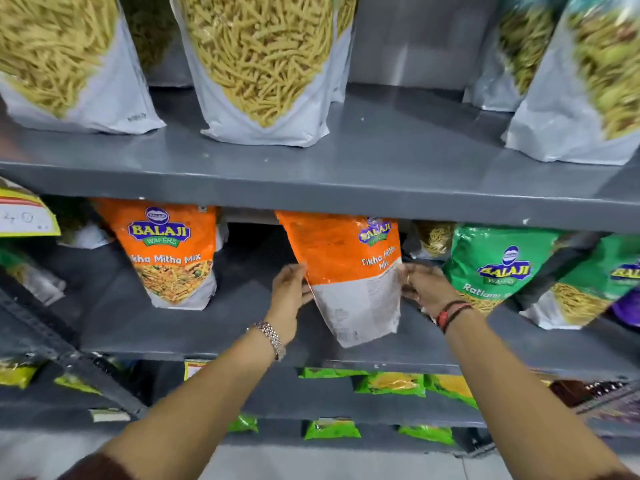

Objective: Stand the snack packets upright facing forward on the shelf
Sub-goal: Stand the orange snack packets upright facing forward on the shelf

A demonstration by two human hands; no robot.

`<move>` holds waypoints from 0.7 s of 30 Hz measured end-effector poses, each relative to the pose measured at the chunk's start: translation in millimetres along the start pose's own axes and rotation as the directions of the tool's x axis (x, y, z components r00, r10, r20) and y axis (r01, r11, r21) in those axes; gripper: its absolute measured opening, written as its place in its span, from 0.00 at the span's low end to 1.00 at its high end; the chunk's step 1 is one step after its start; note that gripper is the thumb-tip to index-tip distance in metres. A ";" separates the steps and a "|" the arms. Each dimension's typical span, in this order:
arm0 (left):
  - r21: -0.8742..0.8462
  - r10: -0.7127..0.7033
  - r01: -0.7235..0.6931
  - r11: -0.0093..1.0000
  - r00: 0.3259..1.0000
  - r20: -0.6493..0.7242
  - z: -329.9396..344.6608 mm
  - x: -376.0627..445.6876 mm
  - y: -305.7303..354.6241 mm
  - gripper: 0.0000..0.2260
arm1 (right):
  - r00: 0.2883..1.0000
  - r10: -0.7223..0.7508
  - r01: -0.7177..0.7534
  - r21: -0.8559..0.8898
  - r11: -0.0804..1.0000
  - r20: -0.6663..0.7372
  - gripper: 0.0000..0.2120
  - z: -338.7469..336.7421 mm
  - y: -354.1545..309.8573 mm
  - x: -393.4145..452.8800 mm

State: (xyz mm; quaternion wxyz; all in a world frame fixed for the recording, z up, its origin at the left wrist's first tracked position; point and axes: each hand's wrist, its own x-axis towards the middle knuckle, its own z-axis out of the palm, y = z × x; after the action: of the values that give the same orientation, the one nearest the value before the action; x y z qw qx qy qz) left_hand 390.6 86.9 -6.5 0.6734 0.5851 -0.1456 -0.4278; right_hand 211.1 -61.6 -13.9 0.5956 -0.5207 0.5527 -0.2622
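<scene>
An orange and white Tikha Mitha Mix packet (349, 271) stands on the middle grey shelf (207, 334), tilted, with its printed back panel partly turned toward me. My left hand (289, 292) presses its left edge and my right hand (424, 285) grips its right edge. A second orange packet of the same snack (169, 251) stands upright to the left, front face forward. Two green Ratlami packets (491, 268) (588, 282) stand to the right, close to my right hand.
The upper shelf (381, 161) carries large white pouches of yellow sev (263, 64). Small green and yellow packets (391, 382) lie on the lower shelves. A yellow price tag (24, 216) hangs at the far left. A gap lies between the two orange packets.
</scene>
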 end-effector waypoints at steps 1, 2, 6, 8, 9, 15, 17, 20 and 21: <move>0.024 0.022 -0.022 0.999 1.000 0.000 3.6 3.6 7.2 0.08 | 1.000 -0.019 0.019 0.025 0.999 -0.016 0.16 1.8 -0.9 -2.3; 0.050 0.043 -0.043 0.998 0.999 -0.006 6.6 9.1 11.4 0.09 | 0.998 -0.040 0.042 0.030 0.999 -0.037 0.15 4.6 -0.7 -3.3; 0.099 0.102 -0.098 0.990 0.994 -0.039 12.8 27.3 10.5 0.07 | 0.978 -0.166 0.146 -0.158 0.977 -0.126 0.14 9.9 8.9 -5.9; 0.108 0.099 -0.094 0.990 0.995 -0.033 11.4 30.1 3.4 0.05 | 0.986 -0.140 0.125 -0.162 0.979 -0.088 0.17 8.1 20.3 -1.9; 0.125 0.093 -0.088 0.988 0.995 -0.034 10.9 30.4 -0.6 0.04 | 0.989 -0.131 0.120 -0.144 0.982 -0.069 0.17 6.9 24.4 0.1; 0.313 -0.206 0.198 0.929 0.979 -0.007 8.3 16.2 -34.1 0.21 | 0.998 -0.062 0.064 -0.089 0.994 0.034 0.15 4.1 19.2 -16.4; 0.386 -0.308 0.258 0.886 0.949 0.072 10.6 7.4 -45.0 0.29 | 0.997 -0.065 0.069 -0.094 0.993 0.049 0.17 1.1 19.9 -19.2; 0.426 -0.347 0.270 0.863 0.931 0.113 20.8 4.1 -45.7 0.31 | 0.996 -0.078 0.082 -0.136 0.987 0.032 0.16 -5.6 27.4 -24.3; 0.426 -0.344 0.267 0.864 0.932 0.112 25.4 5.1 -43.6 0.31 | 0.996 -0.078 0.082 -0.157 0.984 0.034 0.16 -6.5 31.5 -27.0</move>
State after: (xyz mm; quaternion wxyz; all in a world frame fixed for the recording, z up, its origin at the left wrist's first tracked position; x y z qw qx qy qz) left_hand 358.2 68.4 -40.9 0.4450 0.6848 -0.1976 -0.5422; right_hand 189.9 -29.7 -31.2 0.5490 -0.5915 0.5421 -0.2341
